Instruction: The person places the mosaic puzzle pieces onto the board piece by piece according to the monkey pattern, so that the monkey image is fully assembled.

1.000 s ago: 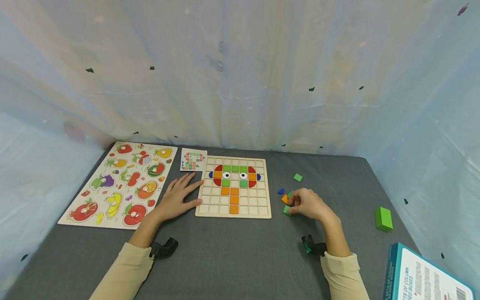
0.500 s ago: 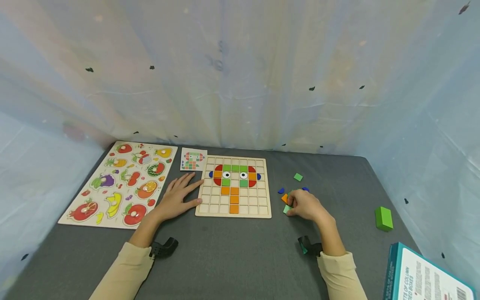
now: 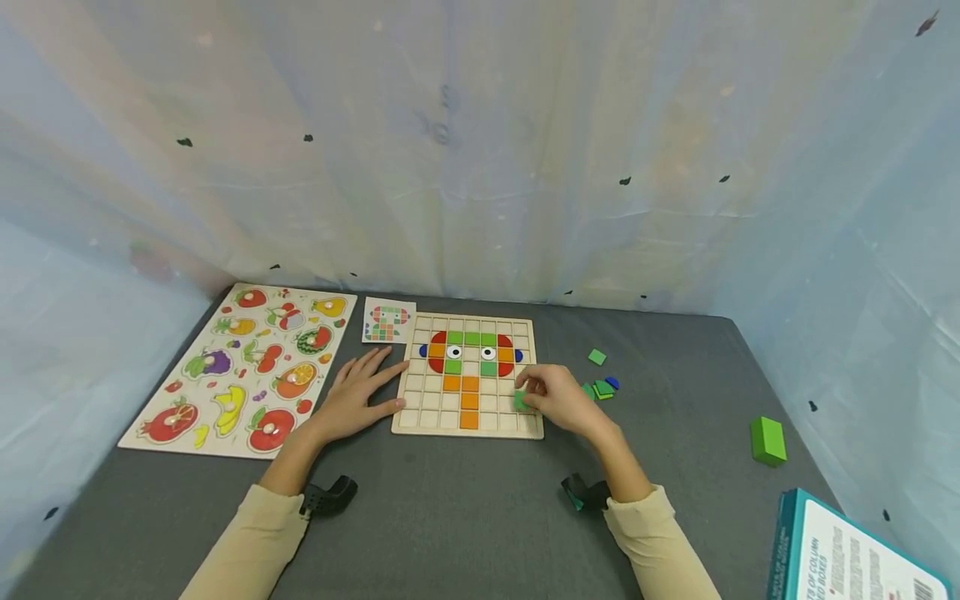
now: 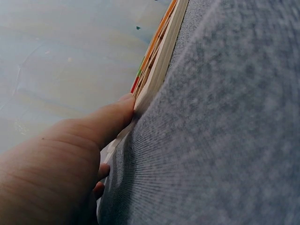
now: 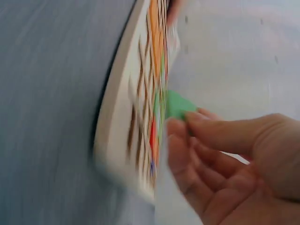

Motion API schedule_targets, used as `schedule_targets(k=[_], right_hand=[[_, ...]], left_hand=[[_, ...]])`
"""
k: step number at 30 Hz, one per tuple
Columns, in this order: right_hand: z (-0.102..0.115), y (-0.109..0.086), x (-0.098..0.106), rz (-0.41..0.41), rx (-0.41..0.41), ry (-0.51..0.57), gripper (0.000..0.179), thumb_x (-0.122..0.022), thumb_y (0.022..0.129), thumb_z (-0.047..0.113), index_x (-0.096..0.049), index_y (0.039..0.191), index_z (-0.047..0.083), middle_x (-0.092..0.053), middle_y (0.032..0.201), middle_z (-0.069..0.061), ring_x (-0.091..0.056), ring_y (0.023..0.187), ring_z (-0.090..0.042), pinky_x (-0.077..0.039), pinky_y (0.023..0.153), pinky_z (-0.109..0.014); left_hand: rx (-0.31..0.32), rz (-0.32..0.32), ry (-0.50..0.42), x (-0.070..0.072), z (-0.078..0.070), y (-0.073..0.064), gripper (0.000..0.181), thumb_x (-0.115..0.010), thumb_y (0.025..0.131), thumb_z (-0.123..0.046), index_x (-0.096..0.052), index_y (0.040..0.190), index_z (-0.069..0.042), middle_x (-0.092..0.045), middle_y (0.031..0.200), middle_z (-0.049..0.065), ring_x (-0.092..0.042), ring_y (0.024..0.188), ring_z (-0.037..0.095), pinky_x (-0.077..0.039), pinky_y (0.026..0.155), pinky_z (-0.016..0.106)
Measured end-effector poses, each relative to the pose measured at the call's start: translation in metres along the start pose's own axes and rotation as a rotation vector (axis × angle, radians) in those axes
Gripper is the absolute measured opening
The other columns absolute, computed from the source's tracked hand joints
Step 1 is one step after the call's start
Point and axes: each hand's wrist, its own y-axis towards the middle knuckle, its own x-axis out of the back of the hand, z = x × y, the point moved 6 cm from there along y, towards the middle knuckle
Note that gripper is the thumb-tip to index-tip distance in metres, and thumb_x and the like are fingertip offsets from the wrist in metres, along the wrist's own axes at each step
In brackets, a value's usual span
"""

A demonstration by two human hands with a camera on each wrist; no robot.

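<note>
A wooden grid board [image 3: 506, 423] lies in the middle of the table, with red, orange, green and blue tiles and two eye tiles in its cells. My right hand [image 3: 562, 400] is over the board's right side and pinches a green tile [image 3: 521, 401] between thumb and fingers. In the right wrist view that green tile [image 5: 178, 104] is raised above the grid. My left hand [image 3: 351, 400] rests flat with fingers spread, its thumb and a finger touching the board's left edge. The left wrist view has the thumb [image 4: 112, 117] against that edge.
Right of the board lie loose green tiles [image 3: 603, 389], a blue half-round tile [image 3: 612, 382] and a single green tile [image 3: 597, 357]. A pattern card [image 3: 387, 320] and a fruit puzzle board [image 3: 247, 367] are on the left. Far right: a green block [image 3: 768, 439] and a teal box [image 3: 847, 550].
My right hand has picked up a green tile from the loose pieces and moved left with it over the board. My left hand has stayed in place.
</note>
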Motion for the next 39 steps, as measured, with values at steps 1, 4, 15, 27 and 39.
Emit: schedule_targets(k=[1, 4, 15, 27, 39], right_hand=[[0.006, 0.007, -0.006, 0.003, 0.021, 0.030, 0.011, -0.065, 0.092, -0.005, -0.069, 0.102, -0.003, -0.064, 0.082, -0.007, -0.060, 0.066, -0.019, -0.052, 0.061, -0.031], [0.019, 0.029, -0.026, 0.015, 0.052, 0.155, 0.011, -0.065, 0.092, -0.006, -0.071, 0.102, -0.005, -0.065, 0.086, -0.012, -0.065, 0.068, -0.027, -0.057, 0.063, -0.033], [0.039, 0.061, -0.061, -0.051, 0.032, 0.000, 0.004, -0.074, 0.088, 0.001, -0.074, 0.092, 0.003, -0.069, 0.084, -0.003, -0.060, 0.075, -0.013, -0.050, 0.068, -0.026], [0.048, 0.054, -0.058, -0.157, 0.113, -0.282, 0.005, -0.077, 0.089, 0.011, -0.077, 0.093, 0.009, -0.067, 0.090, -0.001, -0.061, 0.081, -0.018, -0.050, 0.067, -0.030], [0.050, 0.002, -0.091, 0.251, 0.173, -0.600, 0.080, -0.043, 0.097, 0.068, -0.027, 0.160, 0.021, -0.016, 0.166, -0.004, -0.002, 0.153, -0.035, -0.005, 0.114, -0.069]], left_hand=[[-0.002, -0.002, -0.002, 0.000, 0.000, 0.000, 0.070, -0.066, 0.094, -0.046, -0.041, 0.154, -0.018, -0.022, 0.162, 0.019, -0.013, 0.150, 0.041, -0.003, 0.115, 0.065], [-0.002, -0.001, -0.004, 0.000, -0.001, 0.000, 0.070, -0.066, 0.094, -0.045, -0.042, 0.154, -0.018, -0.022, 0.162, 0.019, -0.013, 0.150, 0.041, -0.003, 0.115, 0.064], [0.009, 0.018, -0.008, 0.000, -0.001, 0.003, 0.070, -0.065, 0.095, -0.046, -0.041, 0.155, -0.019, -0.020, 0.164, 0.017, -0.010, 0.151, 0.039, -0.001, 0.116, 0.063], [0.007, 0.014, -0.008, 0.001, 0.000, 0.000, 0.070, -0.065, 0.095, -0.045, -0.041, 0.155, -0.019, -0.021, 0.163, 0.018, -0.011, 0.150, 0.039, -0.002, 0.116, 0.063], [-0.015, -0.030, -0.001, 0.000, -0.001, 0.000, 0.068, -0.066, 0.095, -0.044, -0.044, 0.153, -0.016, -0.025, 0.161, 0.021, -0.016, 0.148, 0.043, -0.005, 0.113, 0.067]])
